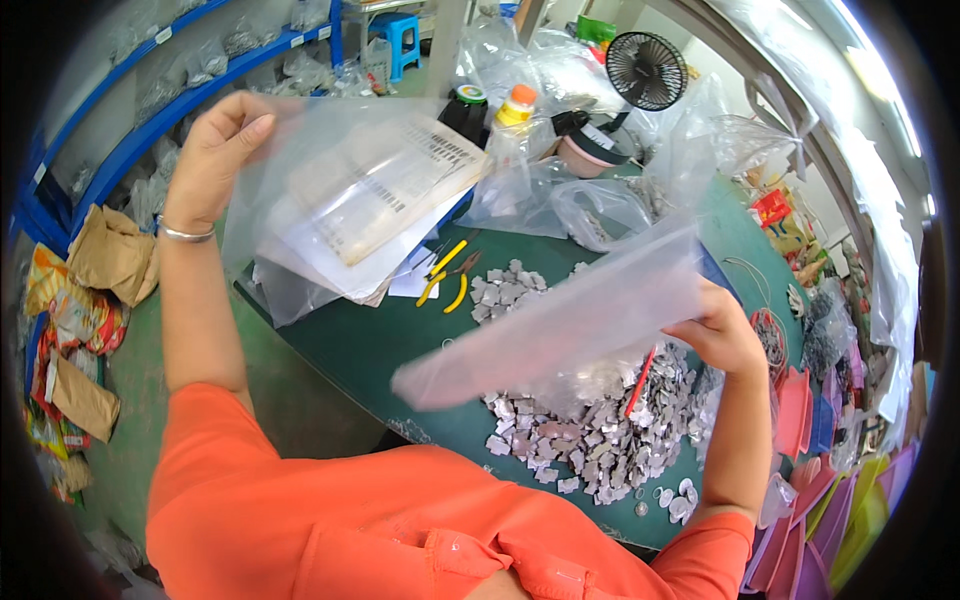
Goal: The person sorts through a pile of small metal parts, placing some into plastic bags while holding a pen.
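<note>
Raised at the upper left, my left hand [215,155] pinches the corner of a clear plastic bag [262,195], which spreads in front of a stack of printed papers [400,185]. On the right, my right hand [715,325] is closed on a bundle of clear plastic bags [560,325], slanting across the table and blurred by motion. Beneath that bundle lies a heap of small flat grey metal pieces [590,450], partly hidden by it. A red stick-like thing [640,382] rests on the heap. Yellow-handled pliers [458,292] lie near the papers.
The green table [350,345] also carries bottles [515,105], filled plastic bags [600,215] and a black fan [646,72] at the back. Round metal discs [680,503] sit near its front edge. Blue shelves [190,100] stand left; coloured plastic bins [800,520] crowd the right.
</note>
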Motion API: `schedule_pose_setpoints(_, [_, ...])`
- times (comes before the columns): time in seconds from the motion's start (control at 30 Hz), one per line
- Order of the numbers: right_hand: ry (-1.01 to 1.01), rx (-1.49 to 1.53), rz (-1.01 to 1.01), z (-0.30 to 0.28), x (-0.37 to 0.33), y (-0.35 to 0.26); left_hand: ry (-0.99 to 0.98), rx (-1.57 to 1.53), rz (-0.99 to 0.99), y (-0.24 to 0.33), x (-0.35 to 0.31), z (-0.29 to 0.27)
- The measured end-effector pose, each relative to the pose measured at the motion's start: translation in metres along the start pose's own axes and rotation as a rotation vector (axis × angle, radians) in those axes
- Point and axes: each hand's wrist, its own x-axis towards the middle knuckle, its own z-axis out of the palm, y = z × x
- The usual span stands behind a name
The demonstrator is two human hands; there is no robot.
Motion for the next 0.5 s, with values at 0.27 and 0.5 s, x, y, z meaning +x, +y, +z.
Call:
schedule_pose_setpoints(0.27, [0.345, -0.544, -0.437, 0.009, 0.079, -0.03, -0.578, -0.025, 0.253, 0.091, 0.032, 0.091])
schedule_pose_setpoints(0.5, [0.365, -0.335, -0.208, -0.015, 0.052, -0.029, -0.668, -0.545, 0.287, 0.111, 0.022, 0.131])
